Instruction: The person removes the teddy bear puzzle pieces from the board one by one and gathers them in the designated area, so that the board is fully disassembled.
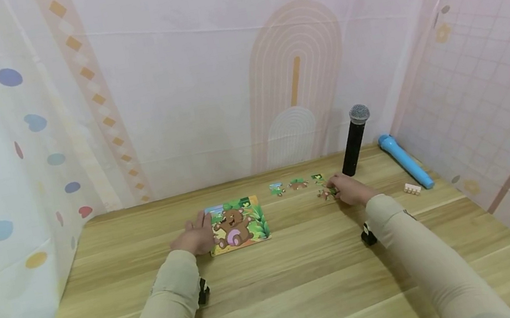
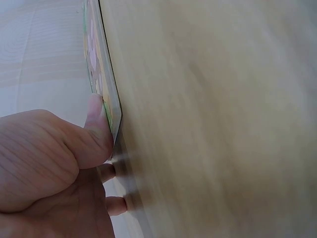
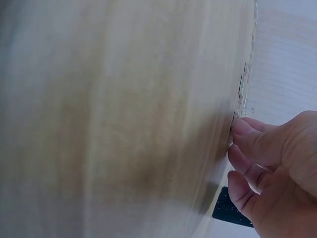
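A puzzle board (image 1: 240, 223) with a smiling brown bear lies flat on the wooden table. My left hand (image 1: 195, 237) rests at its left side, fingers extended along the edge. In the left wrist view, the thumb (image 2: 96, 116) lies on the board's corner while other fingertips touch the table. To the right, my right hand (image 1: 350, 191) has curled fingers and pinches a brown-and-green puzzle piece (image 1: 324, 194), partly hidden by the fingertips. The right wrist view shows thumb and forefinger (image 3: 247, 130) together at the thin edge of the pieces.
Several loose puzzle pieces (image 1: 297, 184) lie behind the right hand. A black microphone (image 1: 353, 142) stands upright just beyond it. Farther right are a blue stick-shaped toy (image 1: 407, 161) and a small pale block (image 1: 412, 189). Printed curtains (image 1: 184, 97) hang behind the table.
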Available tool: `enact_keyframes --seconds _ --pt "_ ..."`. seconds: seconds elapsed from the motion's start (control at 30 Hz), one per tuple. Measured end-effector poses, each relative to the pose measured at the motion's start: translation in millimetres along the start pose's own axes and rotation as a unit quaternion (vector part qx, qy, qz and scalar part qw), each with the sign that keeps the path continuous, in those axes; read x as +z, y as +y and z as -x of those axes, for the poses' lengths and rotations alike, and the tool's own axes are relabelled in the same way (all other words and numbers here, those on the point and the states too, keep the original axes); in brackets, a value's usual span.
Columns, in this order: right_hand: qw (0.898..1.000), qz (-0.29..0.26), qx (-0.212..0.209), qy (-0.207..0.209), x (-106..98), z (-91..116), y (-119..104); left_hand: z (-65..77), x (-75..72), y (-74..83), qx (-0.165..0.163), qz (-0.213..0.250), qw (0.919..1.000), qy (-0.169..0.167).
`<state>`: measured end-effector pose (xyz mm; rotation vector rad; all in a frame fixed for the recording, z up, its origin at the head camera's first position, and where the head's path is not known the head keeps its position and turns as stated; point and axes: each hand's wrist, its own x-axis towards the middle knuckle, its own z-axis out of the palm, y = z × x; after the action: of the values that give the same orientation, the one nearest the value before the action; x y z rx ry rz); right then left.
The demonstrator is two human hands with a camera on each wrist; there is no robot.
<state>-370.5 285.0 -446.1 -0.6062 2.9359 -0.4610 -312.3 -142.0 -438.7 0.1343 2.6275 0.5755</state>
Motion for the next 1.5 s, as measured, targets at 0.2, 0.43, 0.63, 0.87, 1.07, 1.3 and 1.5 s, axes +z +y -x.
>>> enact_keyframes --seconds 0.2,0.43,0.63,0.87,1.07,1.3,1.5 --pt "1.000 -0.005 0.004 -0.003 -2 3 0 0.6 -0.5 0.4 0.002 0.002 1.0000 -0.001" --pt "1.000 -0.007 0.006 -0.004 -3 4 -1 0.7 -1.6 0.2 0.003 0.009 1.0000 -0.003" --pt "1.000 -0.006 0.011 -0.006 -4 3 -2 1.3 -1.9 0.4 0.003 0.008 0.9999 -0.005" --pt "1.000 0.012 0.013 0.009 -7 2 -9 1.8 -2.6 0.7 0.004 0.003 1.0000 -0.002" --pt "0.999 -0.020 0.015 0.025 -11 -5 -31 -2.6 -0.2 -2.9 0.004 0.002 1.0000 0.001" --pt "0.998 -0.039 -0.032 0.023 -6 -22 -68 -3.5 0.4 -3.5 0.004 0.000 1.0000 0.004" --pt "0.996 -0.052 -0.073 -0.002 7 -42 -104 -4.4 1.0 -4.1 0.002 -0.006 1.0000 0.005"
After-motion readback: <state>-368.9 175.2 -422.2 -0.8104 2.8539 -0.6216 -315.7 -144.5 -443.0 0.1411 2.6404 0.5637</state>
